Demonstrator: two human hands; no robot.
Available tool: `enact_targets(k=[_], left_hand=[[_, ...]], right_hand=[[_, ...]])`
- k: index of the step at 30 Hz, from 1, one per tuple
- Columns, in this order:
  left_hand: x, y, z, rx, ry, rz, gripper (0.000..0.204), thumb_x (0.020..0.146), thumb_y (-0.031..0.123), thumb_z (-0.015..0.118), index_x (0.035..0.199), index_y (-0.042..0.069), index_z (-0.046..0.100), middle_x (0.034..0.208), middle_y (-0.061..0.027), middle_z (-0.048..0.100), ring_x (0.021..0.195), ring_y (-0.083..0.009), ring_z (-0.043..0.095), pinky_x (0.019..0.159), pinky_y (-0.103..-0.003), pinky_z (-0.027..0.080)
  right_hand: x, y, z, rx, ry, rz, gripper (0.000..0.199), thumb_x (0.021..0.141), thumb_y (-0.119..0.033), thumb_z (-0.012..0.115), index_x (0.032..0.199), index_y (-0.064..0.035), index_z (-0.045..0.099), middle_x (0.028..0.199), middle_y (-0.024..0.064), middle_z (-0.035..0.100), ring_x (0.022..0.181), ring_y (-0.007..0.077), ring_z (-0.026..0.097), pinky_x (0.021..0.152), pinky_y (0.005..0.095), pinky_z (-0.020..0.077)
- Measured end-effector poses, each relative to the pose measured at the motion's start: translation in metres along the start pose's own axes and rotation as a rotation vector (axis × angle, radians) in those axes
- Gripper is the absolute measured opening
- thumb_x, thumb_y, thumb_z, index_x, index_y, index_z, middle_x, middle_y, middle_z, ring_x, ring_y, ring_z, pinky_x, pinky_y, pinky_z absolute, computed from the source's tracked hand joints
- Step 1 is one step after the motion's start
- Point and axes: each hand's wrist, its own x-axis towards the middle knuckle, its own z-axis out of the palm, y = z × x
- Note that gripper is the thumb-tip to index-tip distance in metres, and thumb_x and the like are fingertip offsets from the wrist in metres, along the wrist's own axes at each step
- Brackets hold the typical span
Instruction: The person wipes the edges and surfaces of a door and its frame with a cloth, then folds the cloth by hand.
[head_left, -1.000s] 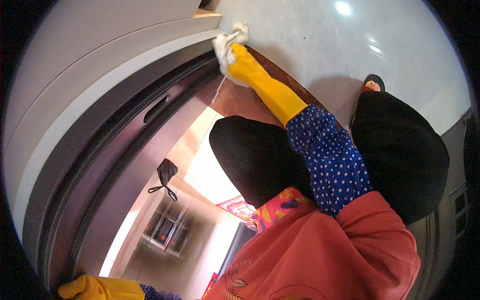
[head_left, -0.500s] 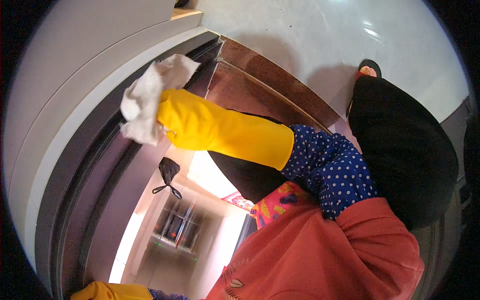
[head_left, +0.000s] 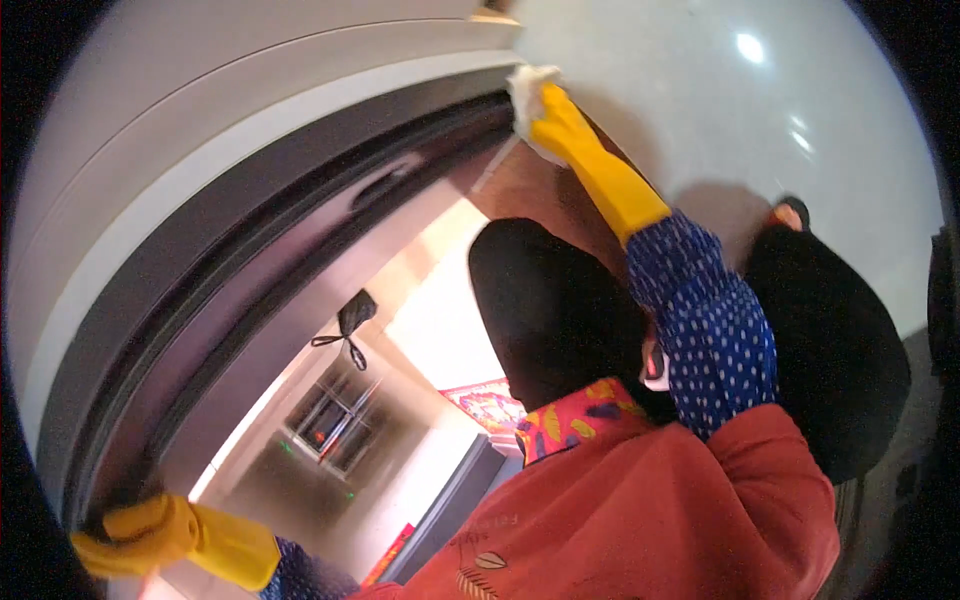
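Note:
At the upper middle, my right hand [head_left: 560,115], in a yellow rubber glove, is closed on a whitish cloth [head_left: 530,88]. The cloth meets the upper end of a dark, grooved door frame [head_left: 290,215], near the corner by the brown threshold. Low on the left, my left hand [head_left: 150,535] wears a matching yellow glove and is slightly blurred. Its fingers bend round the lower end of the same frame. Blue sleeves with white dots cover both forearms. A pale shiny mark [head_left: 388,178] shows on the frame between the hands.
A cream panel [head_left: 230,60] lies beyond the frame. Beside it, a knotted black bag [head_left: 357,312] hangs above a tiled floor. Pale shiny flooring [head_left: 690,110] spreads at the upper right. My black-trousered legs [head_left: 550,300] straddle the brown threshold [head_left: 530,185].
My right hand has moved the cloth up and rightward along the frame to its far end. My left hand has come further into view at the lower left. The view has turned somewhat.

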Motion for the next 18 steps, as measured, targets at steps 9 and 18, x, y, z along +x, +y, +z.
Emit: enact_targets(k=[9,18], left_hand=[[0.005,0.008,-0.008,0.030,-0.082,0.020,0.035,0.101,0.023,0.049,0.121,-0.003,0.064,0.114,-0.0227,0.065,0.101,-0.0418,0.061,0.090,-0.049,0.046],[0.085,0.028,-0.021,-0.084,-0.306,-0.107,0.037,0.099,0.020,0.049,0.128,-0.001,0.061,0.128,-0.0217,0.062,0.115,-0.0429,0.057,0.100,-0.050,0.038]], right_hand=[[0.028,-0.147,-0.262,0.504,0.068,-0.096,0.031,0.079,-0.004,0.064,0.110,-0.0004,0.057,0.101,0.0138,0.057,0.093,0.0276,0.058,0.082,0.0373,0.0494],[0.090,-0.167,-0.338,2.767,-0.171,-0.328,0.024,0.092,-0.017,0.061,0.111,-0.0039,0.055,0.098,0.0115,0.060,0.087,0.0253,0.058,0.084,0.0421,0.0481]])
